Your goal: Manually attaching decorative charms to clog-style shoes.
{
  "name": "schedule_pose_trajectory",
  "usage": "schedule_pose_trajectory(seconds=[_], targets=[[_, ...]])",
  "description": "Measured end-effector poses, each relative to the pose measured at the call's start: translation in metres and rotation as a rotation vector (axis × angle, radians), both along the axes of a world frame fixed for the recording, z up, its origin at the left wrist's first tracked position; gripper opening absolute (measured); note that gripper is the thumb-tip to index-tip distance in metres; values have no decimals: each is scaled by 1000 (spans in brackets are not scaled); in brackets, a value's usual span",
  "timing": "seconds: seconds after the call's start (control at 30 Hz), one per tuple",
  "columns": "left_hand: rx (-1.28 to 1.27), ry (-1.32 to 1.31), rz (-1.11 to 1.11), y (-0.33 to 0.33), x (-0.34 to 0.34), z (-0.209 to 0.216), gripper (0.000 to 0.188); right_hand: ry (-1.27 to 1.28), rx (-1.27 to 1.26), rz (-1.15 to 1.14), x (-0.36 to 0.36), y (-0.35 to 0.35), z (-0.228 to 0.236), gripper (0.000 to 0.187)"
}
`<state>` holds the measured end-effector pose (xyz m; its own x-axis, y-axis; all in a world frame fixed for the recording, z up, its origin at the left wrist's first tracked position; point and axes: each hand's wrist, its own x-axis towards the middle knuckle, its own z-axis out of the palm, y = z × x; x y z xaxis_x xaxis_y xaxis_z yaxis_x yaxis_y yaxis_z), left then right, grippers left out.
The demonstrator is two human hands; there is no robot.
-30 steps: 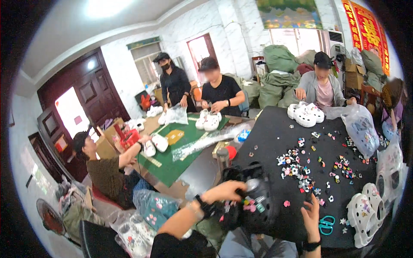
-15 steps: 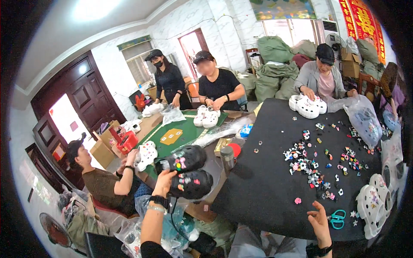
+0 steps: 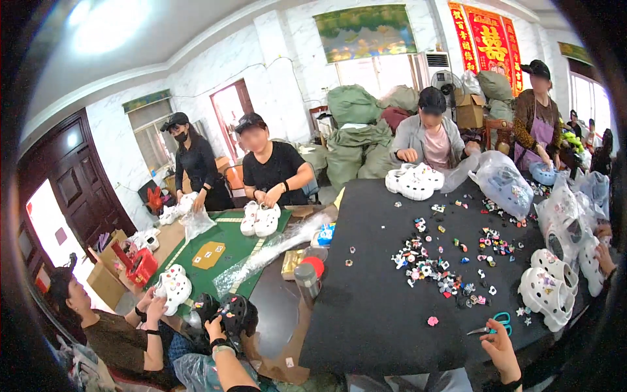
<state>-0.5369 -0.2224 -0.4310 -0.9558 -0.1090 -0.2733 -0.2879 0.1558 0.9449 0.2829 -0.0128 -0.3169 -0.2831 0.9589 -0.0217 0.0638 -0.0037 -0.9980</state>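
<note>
You are in a small workshop for hand work on shoes, inside a room with house-like fittings. Around you, several workers in dark caps bend over pairs of white perforated clogs, and black perforated clogs are on your left. Your broad black-covered table is strewn with tiny multicoloured shoe charms, beside a green-topped table. Clear plastic bags, bulging olive-green sacks and a brown cardboard box show stock. The dark panelled wooden door, white marble-patterned walls and red-and-gold hangings look domestic.
</note>
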Motion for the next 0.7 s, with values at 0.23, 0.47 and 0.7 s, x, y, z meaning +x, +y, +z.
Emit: schedule_pose_trajectory(seconds=[0.23,0.47,0.7], targets=[[172,366,-187,-6,56,30,64,-22,146,-31,30,21,-7,71],[371,530,-741,14,315,129,35,-677,610,-459,128,65,16,68],[133,308,-1247,81,428,97,49,-679,572,-663,240,94,57,56]])
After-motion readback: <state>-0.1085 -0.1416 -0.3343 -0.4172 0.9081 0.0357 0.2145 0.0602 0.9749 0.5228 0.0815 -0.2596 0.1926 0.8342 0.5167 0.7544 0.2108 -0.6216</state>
